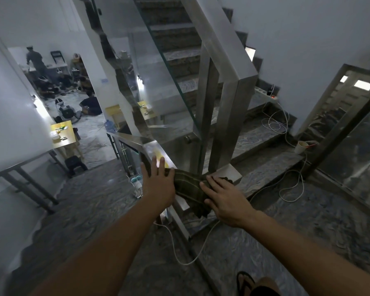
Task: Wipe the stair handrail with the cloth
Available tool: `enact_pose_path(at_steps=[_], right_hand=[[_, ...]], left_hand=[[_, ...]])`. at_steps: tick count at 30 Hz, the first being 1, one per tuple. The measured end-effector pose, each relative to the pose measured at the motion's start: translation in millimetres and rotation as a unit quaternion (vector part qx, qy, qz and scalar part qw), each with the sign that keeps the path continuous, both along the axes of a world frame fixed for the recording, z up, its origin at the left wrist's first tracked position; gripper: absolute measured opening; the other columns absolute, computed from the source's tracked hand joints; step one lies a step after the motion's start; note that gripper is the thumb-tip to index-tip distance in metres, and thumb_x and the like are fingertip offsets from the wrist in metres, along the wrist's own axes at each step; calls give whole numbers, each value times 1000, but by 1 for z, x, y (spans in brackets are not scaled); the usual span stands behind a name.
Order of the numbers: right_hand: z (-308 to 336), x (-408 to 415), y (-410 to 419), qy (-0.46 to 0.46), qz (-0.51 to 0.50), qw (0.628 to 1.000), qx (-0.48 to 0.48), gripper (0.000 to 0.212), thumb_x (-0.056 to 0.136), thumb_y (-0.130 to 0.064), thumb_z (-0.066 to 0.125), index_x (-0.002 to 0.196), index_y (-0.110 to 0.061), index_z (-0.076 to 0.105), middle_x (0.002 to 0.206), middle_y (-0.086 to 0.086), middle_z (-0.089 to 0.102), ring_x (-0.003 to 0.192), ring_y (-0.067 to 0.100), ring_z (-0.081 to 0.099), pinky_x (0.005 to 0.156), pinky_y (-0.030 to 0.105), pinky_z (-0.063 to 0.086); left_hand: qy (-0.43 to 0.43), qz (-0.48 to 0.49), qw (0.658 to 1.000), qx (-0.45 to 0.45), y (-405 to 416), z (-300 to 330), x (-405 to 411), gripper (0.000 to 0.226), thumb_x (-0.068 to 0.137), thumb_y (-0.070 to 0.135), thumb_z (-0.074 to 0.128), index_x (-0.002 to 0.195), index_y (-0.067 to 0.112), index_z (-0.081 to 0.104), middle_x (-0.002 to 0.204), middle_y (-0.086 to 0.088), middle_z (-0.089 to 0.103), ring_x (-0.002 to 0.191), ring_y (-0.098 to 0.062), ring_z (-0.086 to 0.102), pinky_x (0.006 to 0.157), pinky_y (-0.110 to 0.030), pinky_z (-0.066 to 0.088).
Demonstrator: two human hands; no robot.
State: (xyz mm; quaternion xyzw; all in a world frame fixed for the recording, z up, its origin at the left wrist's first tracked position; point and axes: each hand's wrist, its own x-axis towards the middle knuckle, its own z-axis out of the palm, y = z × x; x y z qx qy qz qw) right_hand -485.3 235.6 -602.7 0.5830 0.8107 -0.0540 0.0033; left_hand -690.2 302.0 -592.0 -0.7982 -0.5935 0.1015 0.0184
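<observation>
A dark green checked cloth (190, 189) lies draped over the flat steel handrail (154, 149) at the landing corner, one end hanging off the near side. My left hand (157, 184) rests flat on the rail at the cloth's left end, fingers spread and pointing away. My right hand (222, 198) lies palm down on the cloth's right part, fingers apart, pressing it onto the rail. The rail continues upward as a steel post and sloped bar (233, 67) beside the stairs.
A glass panel (158, 82) stands under the rising rail. White cables (291, 184) trail over the marble landing and steps, near a paper cup (301, 146) and a power strip (267, 95). A lower room with people and yellow tables (62, 133) lies left.
</observation>
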Motion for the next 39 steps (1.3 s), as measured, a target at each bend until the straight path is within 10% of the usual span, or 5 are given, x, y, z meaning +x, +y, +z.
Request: enact_pose_path(at_steps=[10,16,21,28,39], right_hand=[[-18,-6,-7,-3,38,999,21,60,95,-44,23,149,-20,11,158,5,11,145,21,3,118,43,6],[-7,-32,-14,16,17,999,35,65,92,-54,26,144,-16,28,153,9,27,141,23,21,114,42,17],[-9,-70,-16,83,-6,997,5,85,84,-63,-3,147,-9,15,158,13,13,146,24,5,116,39,-2],[-15,-103,-5,30,-109,993,34,64,96,-46,17,130,-4,51,133,18,56,125,30,51,102,47,34],[-26,-124,31,33,-112,992,44,66,91,-44,22,140,-2,34,145,22,41,135,35,36,109,49,19]], left_hand=[[-247,154,952,-97,-14,3,21,69,99,42,28,148,-1,10,158,-25,1,147,-40,2,118,-48,5],[-194,84,973,-98,11,-9,4,69,98,47,18,150,5,1,160,-15,-10,147,-29,-15,114,-54,-13],[-179,42,978,-95,35,-17,-11,68,97,50,15,151,11,-1,161,-7,-13,146,-24,-19,112,-59,-17],[-144,12,986,-87,60,-18,-18,66,96,51,16,151,21,-4,159,-6,-21,145,-27,-22,110,-56,-19],[-130,-21,988,-84,103,-16,-33,68,95,55,24,151,25,1,162,-4,-11,147,-27,-15,110,-62,-13]])
